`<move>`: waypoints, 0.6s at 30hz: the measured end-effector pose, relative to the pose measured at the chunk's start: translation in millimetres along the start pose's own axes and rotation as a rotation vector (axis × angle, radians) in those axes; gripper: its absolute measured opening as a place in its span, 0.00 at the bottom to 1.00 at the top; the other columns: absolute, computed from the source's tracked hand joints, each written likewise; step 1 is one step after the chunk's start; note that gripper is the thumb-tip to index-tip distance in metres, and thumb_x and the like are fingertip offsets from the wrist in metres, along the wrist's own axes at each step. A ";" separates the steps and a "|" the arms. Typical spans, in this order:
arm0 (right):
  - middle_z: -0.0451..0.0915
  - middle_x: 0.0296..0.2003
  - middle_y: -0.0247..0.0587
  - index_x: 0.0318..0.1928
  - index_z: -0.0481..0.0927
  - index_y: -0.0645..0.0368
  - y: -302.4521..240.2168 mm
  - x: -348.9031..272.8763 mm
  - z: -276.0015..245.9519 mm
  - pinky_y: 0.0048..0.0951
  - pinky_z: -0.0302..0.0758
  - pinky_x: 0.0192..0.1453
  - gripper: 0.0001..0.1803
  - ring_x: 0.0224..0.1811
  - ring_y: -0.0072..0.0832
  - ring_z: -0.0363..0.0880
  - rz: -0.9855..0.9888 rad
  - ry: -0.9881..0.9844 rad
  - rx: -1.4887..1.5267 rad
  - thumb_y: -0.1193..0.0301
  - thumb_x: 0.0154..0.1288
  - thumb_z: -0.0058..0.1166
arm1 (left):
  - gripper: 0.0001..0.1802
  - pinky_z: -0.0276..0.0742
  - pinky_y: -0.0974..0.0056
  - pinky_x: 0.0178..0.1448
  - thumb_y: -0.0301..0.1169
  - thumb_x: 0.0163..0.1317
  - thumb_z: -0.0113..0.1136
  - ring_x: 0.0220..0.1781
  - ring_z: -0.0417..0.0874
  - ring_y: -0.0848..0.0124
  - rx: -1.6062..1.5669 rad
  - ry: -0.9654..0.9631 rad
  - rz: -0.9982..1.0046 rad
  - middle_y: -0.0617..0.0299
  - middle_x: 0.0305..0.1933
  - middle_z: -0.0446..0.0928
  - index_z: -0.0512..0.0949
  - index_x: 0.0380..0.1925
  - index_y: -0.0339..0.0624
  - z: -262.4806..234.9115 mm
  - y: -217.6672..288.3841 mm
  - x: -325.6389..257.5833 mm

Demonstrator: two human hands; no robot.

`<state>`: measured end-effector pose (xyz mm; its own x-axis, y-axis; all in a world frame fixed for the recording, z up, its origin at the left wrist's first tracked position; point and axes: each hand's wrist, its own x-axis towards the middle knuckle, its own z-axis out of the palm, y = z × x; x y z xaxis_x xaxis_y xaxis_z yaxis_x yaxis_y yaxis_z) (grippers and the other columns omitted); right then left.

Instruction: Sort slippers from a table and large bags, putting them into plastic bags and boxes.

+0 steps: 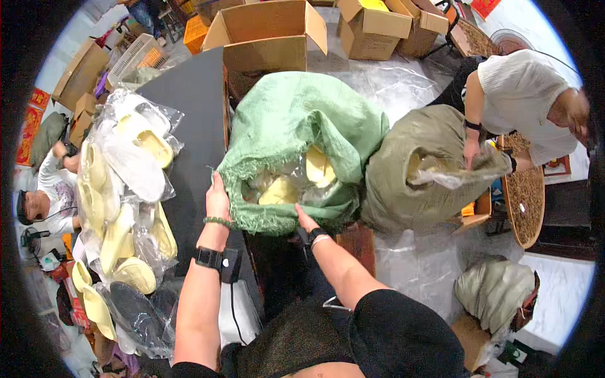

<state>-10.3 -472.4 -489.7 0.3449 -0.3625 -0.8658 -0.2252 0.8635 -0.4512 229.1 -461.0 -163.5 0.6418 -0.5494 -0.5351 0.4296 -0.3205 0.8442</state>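
A large green woven sack (283,101) with a frayed mouth lies in front of me, its opening turned my way. Inside it show pale yellow slippers (278,191) in clear plastic. My left hand (217,203) grips the left edge of the mouth, its fingers partly hidden by the cloth. At the lower rim, my right hand (305,220) holds the sack with its thumb showing and the other fingers mostly hidden. Left of the sack, plastic-bagged slippers (120,236) in yellow, white and black are heaped on a dark table (189,113).
A co-worker in white (520,94) reaches into an olive sack (409,183) on the right. Open cardboard boxes (265,47) stand at the back. Another person (53,195) is beyond the heap at the left. A bulging sack (495,293) stands at the lower right.
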 end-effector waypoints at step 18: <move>0.81 0.45 0.50 0.63 0.65 0.67 -82.8 -277.9 -26.1 0.34 0.75 0.52 0.29 0.44 0.32 0.79 -0.683 -0.075 -0.494 0.78 0.59 0.45 | 0.19 0.63 0.43 0.63 0.31 0.59 0.55 0.62 0.73 0.53 2.142 -0.411 0.859 0.49 0.56 0.78 0.79 0.52 0.45 66.2 -3.7 30.9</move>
<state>-111.3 -452.4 -217.4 0.6058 -0.7098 -0.3595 -0.3118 0.2038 -0.9280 205.3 -527.8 -181.2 0.0168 -0.9280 -0.3721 -0.9666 0.0801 -0.2434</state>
